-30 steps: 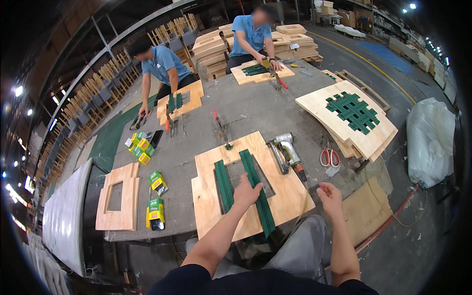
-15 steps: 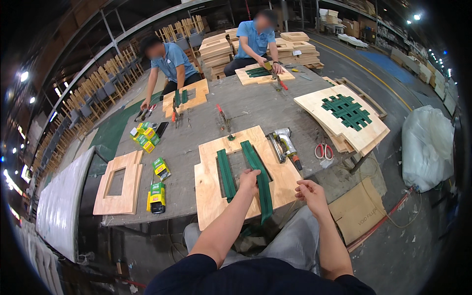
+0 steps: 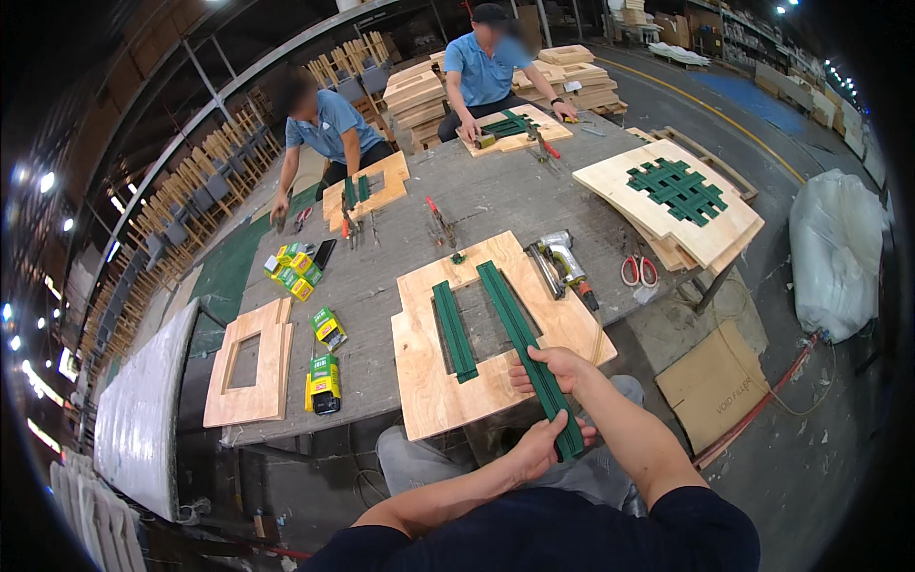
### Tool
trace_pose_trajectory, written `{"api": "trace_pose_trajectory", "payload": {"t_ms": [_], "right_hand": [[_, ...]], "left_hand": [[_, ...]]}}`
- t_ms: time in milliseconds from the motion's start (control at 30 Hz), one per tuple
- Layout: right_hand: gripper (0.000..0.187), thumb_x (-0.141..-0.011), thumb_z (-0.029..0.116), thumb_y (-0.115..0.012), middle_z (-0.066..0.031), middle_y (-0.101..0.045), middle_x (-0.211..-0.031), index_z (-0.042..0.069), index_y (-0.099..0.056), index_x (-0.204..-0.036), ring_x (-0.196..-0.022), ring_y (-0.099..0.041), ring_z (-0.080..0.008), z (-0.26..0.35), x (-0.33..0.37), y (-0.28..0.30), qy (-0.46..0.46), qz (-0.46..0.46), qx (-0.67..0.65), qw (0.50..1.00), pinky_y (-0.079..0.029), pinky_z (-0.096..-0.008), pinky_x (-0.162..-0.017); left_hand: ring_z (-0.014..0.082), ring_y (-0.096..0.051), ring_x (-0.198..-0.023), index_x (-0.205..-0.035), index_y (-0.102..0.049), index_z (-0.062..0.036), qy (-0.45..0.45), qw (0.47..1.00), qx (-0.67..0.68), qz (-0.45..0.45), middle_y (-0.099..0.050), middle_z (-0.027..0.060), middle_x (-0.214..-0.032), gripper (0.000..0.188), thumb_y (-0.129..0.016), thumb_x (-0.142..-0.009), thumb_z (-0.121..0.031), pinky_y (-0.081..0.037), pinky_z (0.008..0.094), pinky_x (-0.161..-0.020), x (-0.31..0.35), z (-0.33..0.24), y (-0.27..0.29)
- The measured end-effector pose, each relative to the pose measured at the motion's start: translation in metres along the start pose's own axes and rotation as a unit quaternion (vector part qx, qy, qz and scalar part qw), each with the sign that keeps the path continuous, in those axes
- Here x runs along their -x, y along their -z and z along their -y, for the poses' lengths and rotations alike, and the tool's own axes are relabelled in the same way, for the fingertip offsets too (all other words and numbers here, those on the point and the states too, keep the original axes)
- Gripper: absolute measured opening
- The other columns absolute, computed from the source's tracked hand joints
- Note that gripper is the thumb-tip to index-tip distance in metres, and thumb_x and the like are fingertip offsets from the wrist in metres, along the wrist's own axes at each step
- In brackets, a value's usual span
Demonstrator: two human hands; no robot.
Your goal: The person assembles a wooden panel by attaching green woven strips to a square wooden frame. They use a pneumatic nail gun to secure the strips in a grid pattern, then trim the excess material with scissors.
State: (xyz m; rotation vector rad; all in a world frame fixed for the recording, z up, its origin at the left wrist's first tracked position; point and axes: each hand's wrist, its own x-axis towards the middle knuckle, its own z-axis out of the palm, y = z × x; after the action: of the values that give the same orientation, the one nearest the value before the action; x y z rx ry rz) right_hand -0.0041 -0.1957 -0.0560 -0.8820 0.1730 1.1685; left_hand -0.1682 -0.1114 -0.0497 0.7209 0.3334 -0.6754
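A long green webbing strap [image 3: 518, 324] runs from the far side of a plywood panel [image 3: 419, 355] toward me, over the panel's square opening and past its near edge. My left hand [image 3: 543, 445] is closed on the strap's near end, off the panel. Farther up, my right hand [image 3: 560, 370] grips the same strap by the panel's near edge, thumb on top. A second green strap [image 3: 455, 334] lies across the left part of the opening. Just beyond the panel's right edge lies a staple gun [image 3: 562, 270]. A small green scrap sits at the panel's far edge.
Red-handled scissors [image 3: 639, 271] lie near the table's right edge. A stacked panel with woven green straps [image 3: 675, 189] stands beyond. Green-yellow boxes [image 3: 324, 383] and bare frames [image 3: 250, 360] are at left. Pliers [image 3: 439, 219] lie mid-table. Two co-workers in blue shirts work across the table.
My right hand has come in from the right and taken hold of the strap. My left hand has slid down to its near end, and the strap is drawn toward me.
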Motion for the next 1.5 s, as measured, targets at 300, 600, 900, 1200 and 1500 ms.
{"api": "trace_pose_trajectory", "payload": {"t_ms": [300,600,900,1200,1500], "right_hand": [[0.034,-0.113,0.036,-0.038,0.0025,-0.046,-0.066,0.007,-0.054,-0.105,-0.049,-0.032,-0.0090,-0.050,0.026,-0.001,0.124,-0.186,0.038,0.974,-0.029,-0.0271,-0.044],[0.034,-0.111,0.035,-0.044,0.0007,-0.049,-0.065,0.007,-0.056,-0.097,-0.046,-0.035,-0.0090,-0.078,0.040,-0.002,0.154,-0.251,0.128,0.947,-0.027,-0.0271,-0.040],[0.035,-0.111,0.036,-0.045,0.0005,-0.050,-0.064,0.007,-0.057,-0.096,-0.046,-0.039,-0.0093,-0.094,0.048,0.010,0.140,-0.245,0.141,0.949,-0.030,-0.0276,-0.040],[0.036,-0.110,0.037,-0.044,-0.0002,-0.052,-0.067,0.007,-0.058,-0.095,-0.046,-0.040,-0.0105,-0.101,0.058,0.013,0.121,-0.242,0.155,0.950,-0.031,-0.0287,-0.040],[0.036,-0.110,0.033,-0.047,-0.0005,-0.053,-0.064,0.005,-0.059,-0.091,-0.047,-0.040,-0.0103,-0.107,0.063,0.012,0.160,-0.251,0.170,0.939,-0.032,-0.0296,-0.043]], "left_hand": [[0.0223,-0.070,-0.074,-0.102,-0.074,-0.0025,-0.223,0.721,-0.637,-0.161,-0.073,0.0131,-0.084,0.032,-0.064,-0.101,-0.033,-0.054,0.0349,-0.066,0.021,-0.032,0.032],[0.0475,-0.020,-0.154,-0.160,-0.031,-0.0135,-0.350,0.423,-0.822,-0.150,-0.023,0.0131,-0.169,0.088,-0.070,-0.082,-0.019,-0.019,0.0656,-0.121,-0.026,-0.068,0.041],[0.0451,-0.020,-0.155,-0.161,-0.035,-0.0213,-0.328,0.371,-0.858,-0.134,-0.029,0.0050,-0.169,0.081,-0.065,-0.085,-0.021,-0.015,0.0670,-0.122,-0.033,-0.071,0.045],[0.0396,-0.022,-0.155,-0.158,-0.041,-0.0230,-0.332,0.321,-0.877,-0.133,-0.037,0.0021,-0.165,0.074,-0.064,-0.087,-0.020,-0.012,0.0649,-0.124,-0.039,-0.066,0.051],[0.0381,-0.033,-0.150,-0.156,-0.043,-0.0216,-0.360,0.288,-0.880,-0.118,-0.041,0.0024,-0.162,0.073,-0.064,-0.086,-0.017,-0.018,0.0633,-0.123,-0.042,-0.064,0.056]]}}
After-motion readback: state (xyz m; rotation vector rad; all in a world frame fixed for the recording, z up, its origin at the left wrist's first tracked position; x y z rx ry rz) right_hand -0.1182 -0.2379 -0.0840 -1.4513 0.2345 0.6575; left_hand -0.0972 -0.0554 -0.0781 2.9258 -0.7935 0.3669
